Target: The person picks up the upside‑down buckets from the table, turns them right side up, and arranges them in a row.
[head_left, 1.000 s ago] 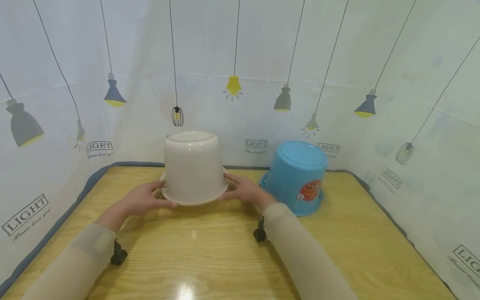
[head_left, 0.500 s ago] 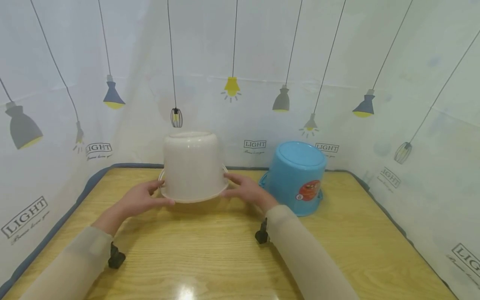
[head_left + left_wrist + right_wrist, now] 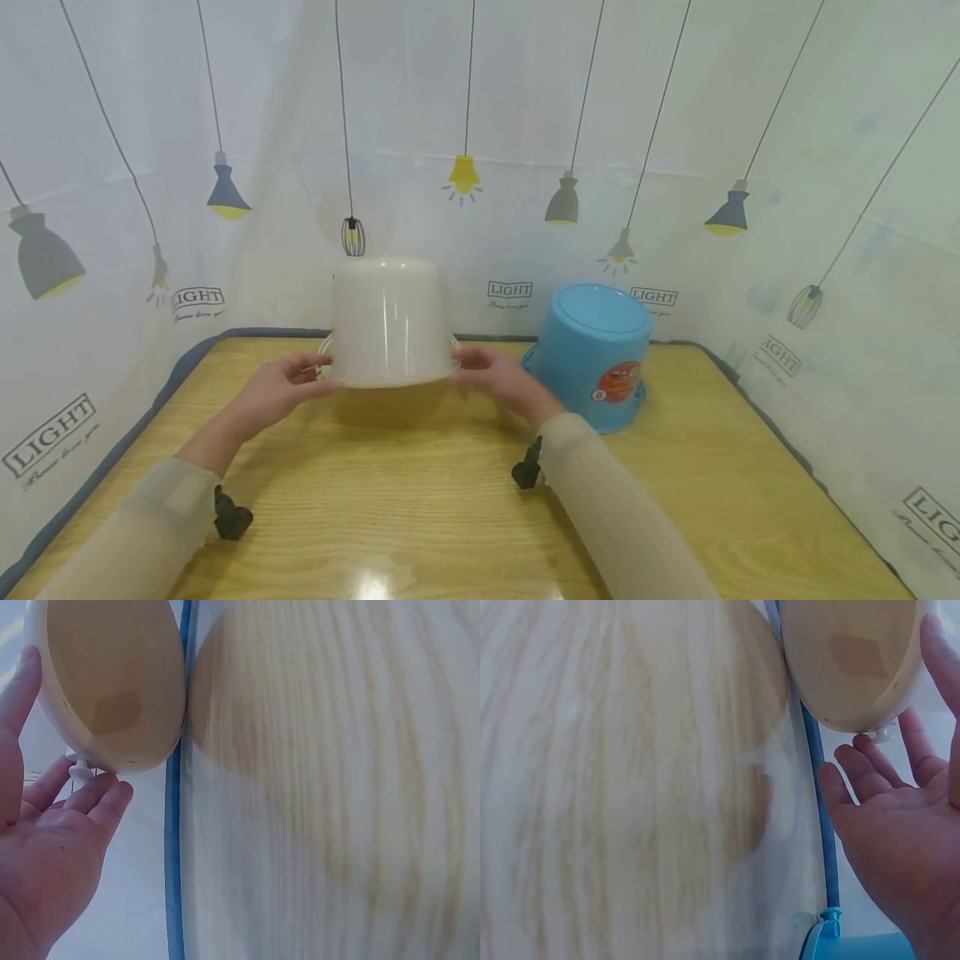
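A cream-white bucket (image 3: 390, 321) hangs upside down over the far part of the table, its open mouth facing down. My left hand (image 3: 277, 392) holds its rim at the left, thumb on the near side and fingers beneath and behind. On the opposite side my right hand (image 3: 502, 379) grips the rim in much the same way. Both wrist views look into the bucket's hollow inside (image 3: 112, 667), raised above the wood. A small white handle pivot (image 3: 81, 771) sticks out beside the left fingers.
To the right, a blue bucket (image 3: 596, 350) with a red label stands upside down on the wooden table (image 3: 390, 500), near my right forearm. A white curtain (image 3: 510, 233) printed with lamps surrounds the table's back and sides. Dark blue edging (image 3: 180, 367) runs along the table's border.
Both hands have lifted the white bucket from close to the tabletop, and its lower rim is higher now. It has tipped back so its base no longer shows. The blue bucket has stayed put.
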### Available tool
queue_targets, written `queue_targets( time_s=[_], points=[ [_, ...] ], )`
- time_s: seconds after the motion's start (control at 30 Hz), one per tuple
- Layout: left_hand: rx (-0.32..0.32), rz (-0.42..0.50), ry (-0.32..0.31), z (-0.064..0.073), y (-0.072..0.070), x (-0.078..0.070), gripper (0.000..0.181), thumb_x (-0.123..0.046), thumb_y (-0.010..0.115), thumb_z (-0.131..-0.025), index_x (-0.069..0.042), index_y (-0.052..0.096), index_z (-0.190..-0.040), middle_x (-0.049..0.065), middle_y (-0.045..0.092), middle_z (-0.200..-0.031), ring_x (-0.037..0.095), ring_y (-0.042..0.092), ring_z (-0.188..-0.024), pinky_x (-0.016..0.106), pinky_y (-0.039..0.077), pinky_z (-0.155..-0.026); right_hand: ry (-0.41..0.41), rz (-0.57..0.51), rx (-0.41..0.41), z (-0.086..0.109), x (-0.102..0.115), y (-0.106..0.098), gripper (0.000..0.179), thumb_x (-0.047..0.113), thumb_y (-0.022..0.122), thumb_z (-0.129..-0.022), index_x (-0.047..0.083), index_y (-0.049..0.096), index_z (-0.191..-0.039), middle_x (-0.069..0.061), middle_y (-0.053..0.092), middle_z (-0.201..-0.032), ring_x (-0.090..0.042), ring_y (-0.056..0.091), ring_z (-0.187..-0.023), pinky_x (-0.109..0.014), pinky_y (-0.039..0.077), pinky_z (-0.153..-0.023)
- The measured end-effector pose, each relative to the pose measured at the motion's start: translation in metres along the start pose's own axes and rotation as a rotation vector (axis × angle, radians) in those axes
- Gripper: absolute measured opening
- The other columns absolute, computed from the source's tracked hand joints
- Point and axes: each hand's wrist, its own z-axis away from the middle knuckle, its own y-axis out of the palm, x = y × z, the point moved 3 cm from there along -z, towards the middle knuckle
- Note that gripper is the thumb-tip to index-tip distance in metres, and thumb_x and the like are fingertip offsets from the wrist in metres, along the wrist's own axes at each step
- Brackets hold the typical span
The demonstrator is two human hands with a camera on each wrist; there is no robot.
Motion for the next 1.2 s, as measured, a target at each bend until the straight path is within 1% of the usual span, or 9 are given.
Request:
queue_targets(
  time_s=[0.1, 0.2, 0.3, 0.5, 0.7, 0.83, 0.93, 1.03, 1.2],
  points=[
    [-0.010, 0.042, 0.011, 0.001, 0.000, -0.001, 0.080, -0.048, 0.075, -0.104, -0.002, 0.047, -0.163, 0.029, 0.043, -0.171, 0.051, 0.045, -0.156, 0.068, 0.045, -0.124, -0.010, -0.041, 0.009, 0.001, 0.001, 0.000, 0.048, 0.031, 0.078, -0.103, 0.014, 0.064, -0.145, -0.021, 0.072, -0.133, -0.049, 0.066, -0.126, -0.058, 0.048, -0.123],
    [-0.025, 0.072, 0.020, 0.002, 0.000, -0.002, 0.077, -0.046, 0.074, -0.106, -0.001, 0.048, -0.162, 0.028, 0.046, -0.169, 0.051, 0.046, -0.156, 0.069, 0.044, -0.125, -0.017, -0.043, -0.002, 0.001, 0.000, -0.001, 0.041, 0.029, 0.075, -0.105, 0.013, 0.066, -0.141, -0.021, 0.072, -0.131, -0.051, 0.064, -0.127, -0.060, 0.050, -0.119],
    [-0.048, 0.102, 0.028, 0.004, 0.000, -0.004, 0.074, -0.046, 0.072, -0.107, -0.002, 0.049, -0.162, 0.027, 0.048, -0.168, 0.049, 0.048, -0.155, 0.069, 0.042, -0.126, -0.026, -0.023, -0.027, 0.002, 0.000, -0.003, 0.039, 0.031, 0.074, -0.106, 0.012, 0.068, -0.140, -0.014, 0.072, -0.134, -0.046, 0.064, -0.130, -0.059, 0.052, -0.117],
    [-0.084, 0.138, 0.028, 0.007, -0.001, -0.007, 0.070, -0.051, 0.067, -0.109, -0.007, 0.052, -0.161, 0.024, 0.052, -0.166, 0.047, 0.051, -0.154, 0.069, 0.039, -0.128, -0.010, 0.034, -0.090, 0.004, -0.002, -0.008, 0.047, 0.042, 0.075, -0.104, 0.018, 0.068, -0.144, -0.005, 0.068, -0.149, -0.030, 0.061, -0.142, -0.053, 0.047, -0.125],
    [-0.095, 0.188, 0.070, 0.012, -0.001, -0.013, 0.063, -0.049, 0.068, -0.109, -0.008, 0.059, -0.156, 0.009, 0.035, -0.180, 0.047, 0.042, -0.160, 0.068, 0.035, -0.130, -0.007, -0.015, -0.110, 0.006, 0.001, -0.010, 0.053, 0.044, 0.071, -0.106, 0.016, 0.063, -0.150, -0.009, 0.064, -0.156, -0.032, 0.061, -0.145, -0.053, 0.046, -0.128],
    [-0.121, 0.234, 0.106, 0.013, 0.001, -0.019, 0.054, -0.045, 0.068, -0.109, -0.007, 0.065, -0.148, 0.003, 0.046, -0.175, 0.035, 0.051, -0.156, 0.057, 0.043, -0.129, -0.024, -0.080, -0.141, 0.008, 0.004, -0.012, 0.051, 0.040, 0.069, -0.108, 0.014, 0.061, -0.151, -0.012, 0.063, -0.157, -0.037, 0.060, -0.146, -0.051, 0.046, -0.128],
    [-0.152, 0.252, 0.123, 0.015, 0.000, -0.022, 0.049, -0.043, 0.069, -0.109, -0.008, 0.069, -0.143, -0.005, 0.056, -0.168, 0.016, 0.062, -0.145, 0.036, 0.052, -0.121, -0.040, -0.132, -0.153, 0.009, 0.006, -0.013, 0.049, 0.037, 0.069, -0.109, 0.013, 0.061, -0.151, -0.013, 0.064, -0.156, -0.040, 0.058, -0.148, -0.050, 0.047, -0.128],
    [-0.167, 0.281, 0.135, 0.017, -0.001, -0.026, 0.043, -0.040, 0.071, -0.109, -0.012, 0.072, -0.141, -0.015, 0.066, -0.154, -0.001, 0.068, -0.128, 0.019, 0.054, -0.108, -0.065, -0.209, -0.149, 0.010, 0.009, -0.013, 0.044, 0.029, 0.068, -0.111, 0.008, 0.061, -0.149, -0.016, 0.065, -0.155, -0.043, 0.056, -0.149, -0.050, 0.048, -0.127],
    [-0.156, 0.347, 0.160, 0.018, -0.002, -0.026, 0.034, -0.032, 0.072, -0.109, -0.014, 0.075, -0.137, -0.020, 0.075, -0.133, -0.004, 0.073, -0.116, 0.014, 0.056, -0.101, -0.093, -0.304, -0.139, 0.010, 0.014, -0.013, 0.038, 0.016, 0.063, -0.113, 0.002, 0.060, -0.148, -0.020, 0.066, -0.151, -0.036, 0.063, -0.142, -0.048, 0.051, -0.125]
  ],
)
